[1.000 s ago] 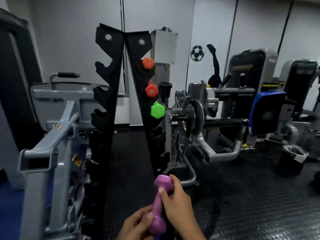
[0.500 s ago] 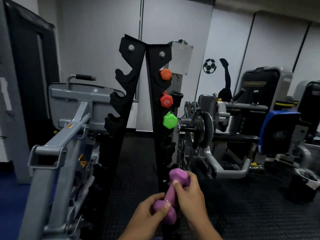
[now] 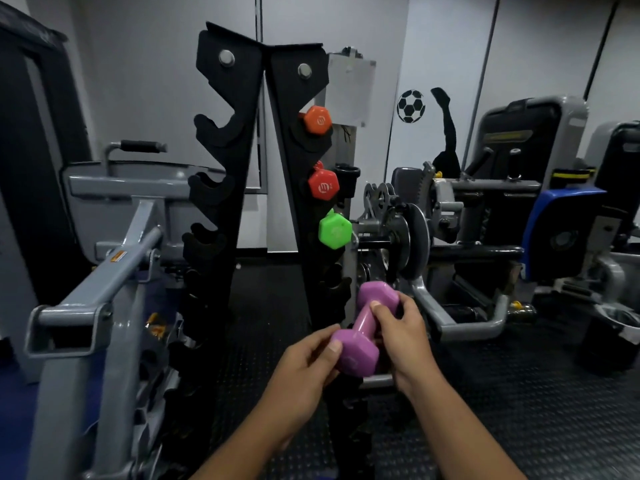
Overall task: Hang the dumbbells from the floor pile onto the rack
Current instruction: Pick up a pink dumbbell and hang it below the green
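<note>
At the left edge of the frame stands a grey machine frame [image 3: 104, 292], its slanted bar running up toward the middle. Just right of it, in the upper centre, rises the black rack [image 3: 239, 140], two notched uprights meeting at the top. The left upright's hooks are bare; on the right upright hang an orange dumbbell [image 3: 318, 120], a red dumbbell [image 3: 323, 185] below it, and a green dumbbell [image 3: 335, 232] below that. In the lower centre, the left hand [image 3: 304, 368] curls round the near head of a purple dumbbell [image 3: 363, 327], thumb laid on top. The dumbbell tilts up and away, in front of the rack's lower hooks and not seated on any. The right hand [image 3: 405, 337] pinches its handle, thumb pressed near the far head. Further right, grey and blue gym machines [image 3: 561, 216] stand on the dark rubber floor [image 3: 519, 393].
</note>
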